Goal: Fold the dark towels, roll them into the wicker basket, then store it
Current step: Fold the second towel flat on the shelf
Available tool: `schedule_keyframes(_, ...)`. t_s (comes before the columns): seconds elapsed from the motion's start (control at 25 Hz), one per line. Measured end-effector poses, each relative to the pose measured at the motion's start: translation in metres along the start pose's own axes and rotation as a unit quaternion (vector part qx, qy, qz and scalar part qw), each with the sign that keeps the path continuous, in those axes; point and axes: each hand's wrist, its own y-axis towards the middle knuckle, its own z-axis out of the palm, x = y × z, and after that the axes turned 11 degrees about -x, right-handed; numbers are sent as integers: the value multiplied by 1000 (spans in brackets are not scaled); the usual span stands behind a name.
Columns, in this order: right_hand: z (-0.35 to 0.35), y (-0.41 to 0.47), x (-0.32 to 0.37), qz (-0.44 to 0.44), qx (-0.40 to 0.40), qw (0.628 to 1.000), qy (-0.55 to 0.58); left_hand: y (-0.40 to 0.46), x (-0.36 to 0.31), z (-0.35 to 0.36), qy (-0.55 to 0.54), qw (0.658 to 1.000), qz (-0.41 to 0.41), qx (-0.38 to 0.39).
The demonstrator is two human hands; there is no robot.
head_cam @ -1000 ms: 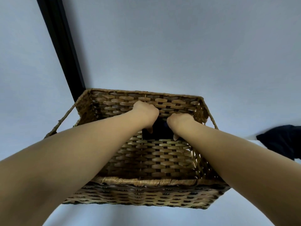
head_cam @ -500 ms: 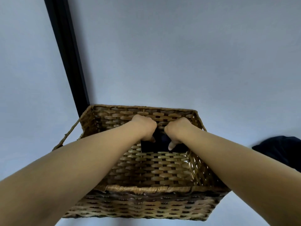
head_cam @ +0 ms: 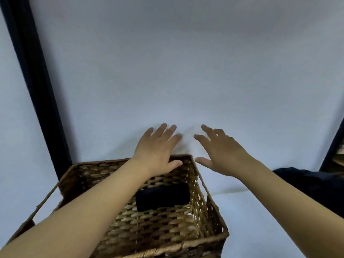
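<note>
Now my left hand (head_cam: 158, 151) and right hand (head_cam: 221, 151) are hovering spread and empty at twelve o'clock of the brown woven wicker basket (head_cam: 208, 211). The dark rolled towel (head_cam: 162, 196) is lying inside on its floor. The crumpled dark towel (head_cam: 316, 185) is waiting at three o'clock; it looks soft and light, and I judge its edges to be the best place to take hold.

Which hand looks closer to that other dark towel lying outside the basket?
Probably the right hand: it hangs open just past the wicker basket, on the side of the loose dark towel. The left hand is over the basket's far rim, farther off.
</note>
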Motion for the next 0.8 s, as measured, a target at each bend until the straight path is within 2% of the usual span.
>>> schedule_keyframes(0.2,-3,-42,-59,56,4,998,-2,54,-64,-7,-28,998,43,-35)
schedule_keyframes(0.4,24,-110,-142,141,66,988,12,99,-168,4,-30,994,103,-26)
schedule_keyframes(0.6,60,-166,-237,183,81,979,39,151,-261,23,-29,992,122,34)
schedule_keyframes(0.72,86,-199,-303,222,113,968,36,176,-325,48,-101,985,113,83)
schedule_keyframes(0.8,111,-218,-334,259,145,951,84,186,-364,73,-180,974,82,111)
